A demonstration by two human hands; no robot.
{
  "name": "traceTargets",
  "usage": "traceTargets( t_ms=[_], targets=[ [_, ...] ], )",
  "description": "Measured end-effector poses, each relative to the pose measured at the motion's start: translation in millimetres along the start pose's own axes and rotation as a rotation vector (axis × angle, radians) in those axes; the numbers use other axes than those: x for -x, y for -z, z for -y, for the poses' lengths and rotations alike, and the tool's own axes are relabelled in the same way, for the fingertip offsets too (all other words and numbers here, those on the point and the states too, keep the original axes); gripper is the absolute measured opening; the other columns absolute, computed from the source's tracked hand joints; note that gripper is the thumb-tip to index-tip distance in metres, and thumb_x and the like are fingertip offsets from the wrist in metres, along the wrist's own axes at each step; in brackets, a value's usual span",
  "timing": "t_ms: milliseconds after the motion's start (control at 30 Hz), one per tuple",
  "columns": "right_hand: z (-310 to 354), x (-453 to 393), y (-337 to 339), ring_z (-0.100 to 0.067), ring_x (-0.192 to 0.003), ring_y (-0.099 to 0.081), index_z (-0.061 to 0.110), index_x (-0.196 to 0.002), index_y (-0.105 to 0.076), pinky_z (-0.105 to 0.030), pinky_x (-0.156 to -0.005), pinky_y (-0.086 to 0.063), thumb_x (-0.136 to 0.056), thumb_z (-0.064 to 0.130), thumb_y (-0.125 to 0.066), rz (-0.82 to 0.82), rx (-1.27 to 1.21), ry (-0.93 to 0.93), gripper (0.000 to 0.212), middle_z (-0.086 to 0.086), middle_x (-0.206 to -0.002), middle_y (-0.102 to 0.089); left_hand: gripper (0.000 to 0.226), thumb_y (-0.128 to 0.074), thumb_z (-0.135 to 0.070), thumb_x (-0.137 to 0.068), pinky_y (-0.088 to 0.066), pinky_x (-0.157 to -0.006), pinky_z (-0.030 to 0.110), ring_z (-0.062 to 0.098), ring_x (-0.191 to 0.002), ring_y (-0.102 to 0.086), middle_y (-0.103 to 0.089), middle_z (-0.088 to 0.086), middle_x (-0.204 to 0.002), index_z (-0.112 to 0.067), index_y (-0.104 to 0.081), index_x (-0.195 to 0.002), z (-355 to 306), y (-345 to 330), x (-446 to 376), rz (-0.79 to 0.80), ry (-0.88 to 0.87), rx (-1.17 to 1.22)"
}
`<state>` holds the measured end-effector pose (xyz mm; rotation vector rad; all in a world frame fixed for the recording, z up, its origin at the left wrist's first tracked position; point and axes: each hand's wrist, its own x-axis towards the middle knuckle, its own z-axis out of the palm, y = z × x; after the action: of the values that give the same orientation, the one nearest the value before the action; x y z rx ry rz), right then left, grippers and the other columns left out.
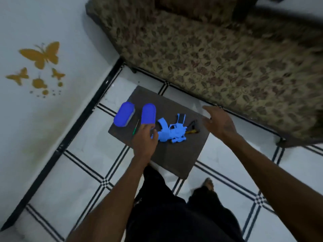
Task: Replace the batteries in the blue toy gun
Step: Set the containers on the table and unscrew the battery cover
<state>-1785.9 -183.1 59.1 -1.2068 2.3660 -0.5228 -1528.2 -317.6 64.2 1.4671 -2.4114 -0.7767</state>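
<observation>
The blue toy gun (172, 131) lies on a dark board (178, 154) on the tiled floor. My left hand (144, 140) reaches down at the gun's left end, fingers curled near it; whether it grips the gun is unclear. My right hand (219, 124) hovers open to the right of the gun, fingers spread, holding nothing. A green screwdriver (135, 128) lies on the board just left of my left hand. Two blue oval lidded boxes sit at the board's far left: one (124, 114) and another (148, 113).
A floral sofa (218, 55) runs along the far side, close behind the board. A white wall with golden butterfly stickers (41, 55) stands to the left. My legs in dark trousers (174, 206) and a bare foot (208, 184) are below the board.
</observation>
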Motion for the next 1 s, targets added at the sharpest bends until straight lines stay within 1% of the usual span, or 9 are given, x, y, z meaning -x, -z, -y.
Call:
traceTargets(
  t_ms=[133,167,333,500,667,734,867,934,1000],
  targets=[
    [-1.4,-11.7,34.9,-0.037,-0.128,-0.047,0.007,-0.143,-0.045,-0.044,-0.103,-0.043,-0.094,0.022,-0.060,-0.016,0.055,0.201,0.054,-0.020,-0.140,-0.049,0.023,-0.058,-0.018,-0.089,-0.047,-0.082,0.038,0.030,-0.100,-0.061,-0.061,0.011,-0.109,-0.011,-0.066,-0.109,-22.1,2.4,14.5,-0.020,0.078,-0.043],
    [9.2,-24.7,50.1,-0.036,-0.126,-0.048,0.007,-0.143,-0.044,-0.045,-0.101,-0.044,-0.093,0.022,-0.059,-0.001,0.086,0.281,0.054,-0.019,-0.139,-0.050,0.024,-0.058,-0.018,-0.089,-0.047,-0.082,0.039,0.030,-0.100,-0.061,-0.061,0.011,-0.110,-0.011,-0.065,-0.111,-27.1,8.1,15.6,-0.086,0.115,-0.038],
    [26.8,-61.2,66.6,-0.036,-0.111,-0.053,0.003,-0.137,-0.047,-0.044,-0.087,-0.049,-0.091,0.022,-0.058,-0.009,0.142,0.401,0.051,-0.019,-0.124,-0.055,0.026,-0.056,-0.021,-0.091,-0.047,-0.084,0.037,0.025,-0.106,-0.060,-0.061,0.006,-0.116,-0.016,-0.063,-0.116,-28.4,17.3,0.5,-0.221,0.134,-0.011],
    [56.7,-90.9,61.4,-0.037,-0.118,-0.049,0.003,-0.139,-0.046,-0.046,-0.093,-0.046,-0.091,0.023,-0.059,0.023,0.238,0.483,0.054,-0.021,-0.131,-0.051,0.025,-0.054,-0.024,-0.091,-0.049,-0.080,0.037,0.023,-0.102,-0.061,-0.060,0.002,-0.115,-0.019,-0.063,-0.114,-25.0,10.7,-3.2,-0.285,0.248,0.061],
    [62.2,-135.9,46.5,-0.036,-0.133,-0.040,0.005,-0.145,-0.040,-0.045,-0.107,-0.035,-0.095,0.026,-0.056,0.164,0.237,0.618,0.057,-0.020,-0.143,-0.045,0.024,-0.055,-0.022,-0.089,-0.048,-0.076,0.037,0.026,-0.101,-0.061,-0.060,0.004,-0.114,-0.019,-0.064,-0.112,-25.6,-14.9,-2.8,-0.315,0.451,0.068],
    [57.7,-166.6,42.8,-0.037,-0.130,-0.043,0.003,-0.143,-0.044,-0.044,-0.106,-0.036,-0.094,0.027,-0.058,0.191,0.244,0.687,0.056,-0.021,-0.139,-0.048,0.025,-0.053,-0.023,-0.091,-0.048,-0.076,0.037,0.027,-0.101,-0.061,-0.059,0.004,-0.116,-0.021,-0.063,-0.113,-34.8,-26.9,-14.9,-0.340,0.549,0.063],
    [47.1,-235.0,28.1,-0.037,-0.128,-0.046,0.010,-0.141,-0.048,-0.046,-0.105,-0.038,-0.091,0.029,-0.060,0.307,0.237,0.829,0.054,-0.022,-0.139,-0.049,0.024,-0.050,-0.023,-0.092,-0.045,-0.076,0.035,0.027,-0.098,-0.061,-0.059,0.005,-0.115,-0.018,-0.064,-0.111,-70.7,-60.5,-38.1,-0.429,0.735,0.026],
    [44.6,-259.1,28.2,-0.035,-0.128,-0.047,0.012,-0.141,-0.049,-0.042,-0.104,-0.037,-0.090,0.030,-0.060,0.364,0.264,0.899,0.055,-0.020,-0.139,-0.050,0.023,-0.046,-0.026,-0.092,-0.041,-0.073,0.032,0.026,-0.098,-0.059,-0.058,0.004,-0.112,-0.020,-0.063,-0.106,-96.6,-70.3,-47.0,-0.403,0.821,0.001],
    [50.3,-269.6,30.1,-0.034,-0.129,-0.046,0.012,-0.141,-0.049,-0.039,-0.106,-0.034,-0.090,0.029,-0.059,0.405,0.278,0.963,0.055,-0.020,-0.139,-0.050,0.021,-0.049,-0.027,-0.092,-0.042,-0.076,0.032,0.026,-0.102,-0.058,-0.058,0.003,-0.115,-0.022,-0.061,-0.108,-115.2,-78.2,-47.6,-0.373,0.907,0.011]
  ],
)
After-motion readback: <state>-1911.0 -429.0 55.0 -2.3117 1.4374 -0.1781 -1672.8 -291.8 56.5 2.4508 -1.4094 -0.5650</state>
